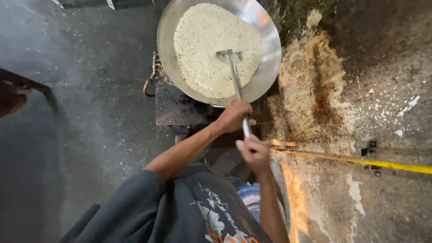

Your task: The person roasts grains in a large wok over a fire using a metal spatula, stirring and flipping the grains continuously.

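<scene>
A large shiny metal wok [267,67] sits on a black stove [175,105] and is filled with a pale, grainy layer of seeds [202,45]. A long metal spatula [233,67] rests with its flat blade in the seeds. My left hand [234,114] grips the spatula's handle just past the wok's near rim. My right hand [254,153] is closed around the handle's lower end, close to my body. My dark sleeve and printed shirt fill the bottom of the view.
A stained, rusty wall [324,90] runs along the right. A yellow pipe [382,163] crosses it, fixed with a black clamp [371,155]. Dark concrete floor [81,90] lies to the left, with a dark object [15,92] at the left edge.
</scene>
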